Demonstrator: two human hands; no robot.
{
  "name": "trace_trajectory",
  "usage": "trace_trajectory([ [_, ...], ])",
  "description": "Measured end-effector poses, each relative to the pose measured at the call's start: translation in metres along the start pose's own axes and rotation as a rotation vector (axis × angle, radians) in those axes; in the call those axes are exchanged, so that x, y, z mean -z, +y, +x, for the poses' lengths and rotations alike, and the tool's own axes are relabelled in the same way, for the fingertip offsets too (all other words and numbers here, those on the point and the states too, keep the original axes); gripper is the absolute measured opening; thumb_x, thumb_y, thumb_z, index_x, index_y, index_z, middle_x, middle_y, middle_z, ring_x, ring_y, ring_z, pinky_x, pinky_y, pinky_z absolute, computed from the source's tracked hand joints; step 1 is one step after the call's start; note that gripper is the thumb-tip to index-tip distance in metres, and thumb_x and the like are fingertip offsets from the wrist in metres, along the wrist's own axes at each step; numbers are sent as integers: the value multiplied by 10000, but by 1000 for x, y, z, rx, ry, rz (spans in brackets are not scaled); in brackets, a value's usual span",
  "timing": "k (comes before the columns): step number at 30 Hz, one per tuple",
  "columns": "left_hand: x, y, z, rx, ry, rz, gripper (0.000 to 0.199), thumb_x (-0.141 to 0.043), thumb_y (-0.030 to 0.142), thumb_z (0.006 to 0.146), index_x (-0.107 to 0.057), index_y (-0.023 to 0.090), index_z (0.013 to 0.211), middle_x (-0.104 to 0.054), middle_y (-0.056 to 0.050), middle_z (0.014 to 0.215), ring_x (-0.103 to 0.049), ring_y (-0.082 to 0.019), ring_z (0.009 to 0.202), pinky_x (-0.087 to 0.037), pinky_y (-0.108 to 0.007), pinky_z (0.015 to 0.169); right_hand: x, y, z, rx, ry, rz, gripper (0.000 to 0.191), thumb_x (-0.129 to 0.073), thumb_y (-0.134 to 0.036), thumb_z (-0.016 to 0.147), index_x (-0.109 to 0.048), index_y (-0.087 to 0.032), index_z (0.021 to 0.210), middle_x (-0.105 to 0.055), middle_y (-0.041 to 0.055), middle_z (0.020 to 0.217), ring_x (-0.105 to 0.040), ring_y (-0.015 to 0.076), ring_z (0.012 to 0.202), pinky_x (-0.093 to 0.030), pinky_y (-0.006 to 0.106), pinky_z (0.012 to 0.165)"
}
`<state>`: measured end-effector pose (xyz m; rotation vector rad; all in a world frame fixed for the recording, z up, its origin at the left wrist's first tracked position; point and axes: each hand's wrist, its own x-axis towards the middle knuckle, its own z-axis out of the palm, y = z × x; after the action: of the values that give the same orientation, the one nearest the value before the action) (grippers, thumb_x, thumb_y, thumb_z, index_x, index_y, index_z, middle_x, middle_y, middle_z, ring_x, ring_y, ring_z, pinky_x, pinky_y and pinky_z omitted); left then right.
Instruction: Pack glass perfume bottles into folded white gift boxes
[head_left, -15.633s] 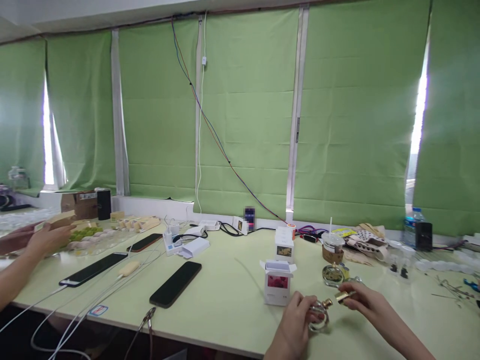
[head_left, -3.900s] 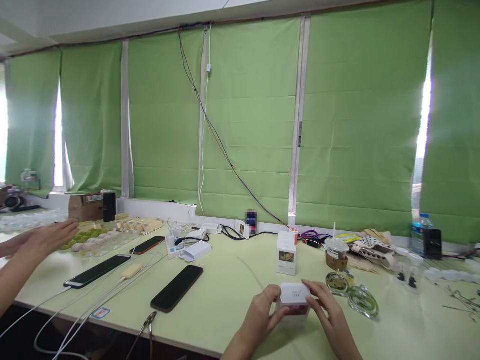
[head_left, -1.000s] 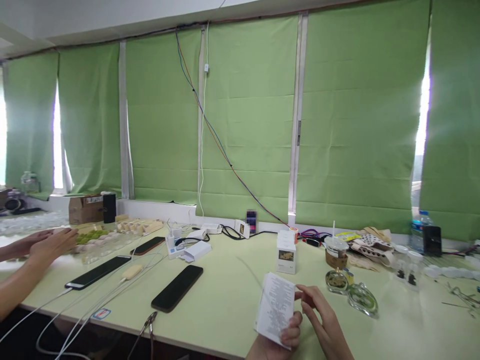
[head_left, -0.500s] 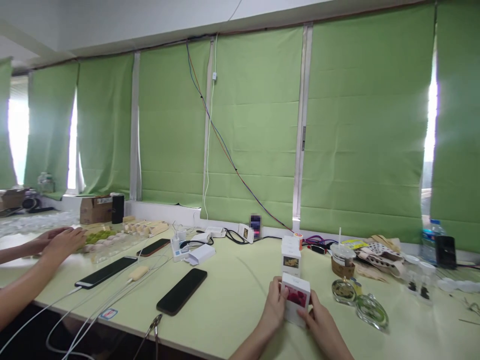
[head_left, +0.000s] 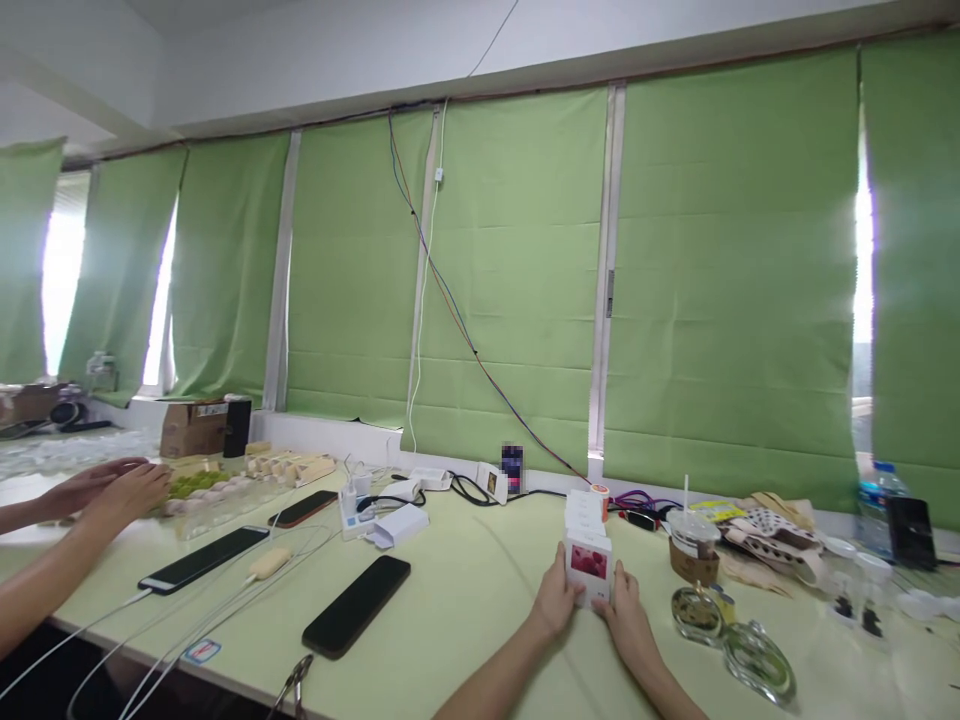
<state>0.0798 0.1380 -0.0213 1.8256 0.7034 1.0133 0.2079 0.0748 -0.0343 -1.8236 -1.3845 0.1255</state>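
Note:
A small white box with a dark red picture on its front [head_left: 589, 563] stands upright on the table between my hands. My left hand [head_left: 556, 595] grips its left side, and my right hand [head_left: 621, 608] presses on its right side. Right behind it, other white boxes [head_left: 583, 505] stand in a row going back; the held box covers most of their fronts. To the right of my right hand lie a round glass bottle [head_left: 697, 614] and a larger green-tinted glass bottle [head_left: 757, 660].
A black phone [head_left: 357, 606] lies left of my arms, beside white cables and a power strip [head_left: 351, 505]. Another person's hands [head_left: 112, 490] work at the far left near clear trays [head_left: 225, 500]. A lidded plastic cup [head_left: 691, 545] stands at the right.
My hands have pushed the box away from me, up to the row of white boxes, and it now stands straighter. The camera view has tilted slightly upward.

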Motion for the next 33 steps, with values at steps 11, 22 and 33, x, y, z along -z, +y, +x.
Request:
trace_trajectory([
  [11, -1, 0, -6, -75, -5, 372, 556, -405, 112, 775, -398, 133, 1330, -615, -106, 1198, -568, -237, 1049, -414, -382, 946, 11, -13, -9, 29, 74, -98, 480, -305, -212, 883, -238, -102, 1345, -429, 207, 1262, -620, 264, 977, -476, 351, 759],
  [22, 70, 2, -35, 126, -53, 866, 527, -468, 441, 826, -522, 168, 1274, -409, -130, 1435, -300, -309, 1352, -166, -458, 1110, 15, -25, -38, 451, -286, -111, 202, -365, -222, 858, -566, -245, 867, -667, 9, 812, -618, 192, 745, -429, 290, 684],
  [33, 215, 6, -22, 308, 301, 1345, 489, -439, 137, 789, -489, 33, 1265, -339, -243, 1440, -116, -351, 1404, -63, -531, 1107, 9, -23, -41, 416, -285, -131, 215, -341, -205, 872, -545, -261, 911, -686, 3, 904, -645, 194, 813, -430, 287, 718],
])
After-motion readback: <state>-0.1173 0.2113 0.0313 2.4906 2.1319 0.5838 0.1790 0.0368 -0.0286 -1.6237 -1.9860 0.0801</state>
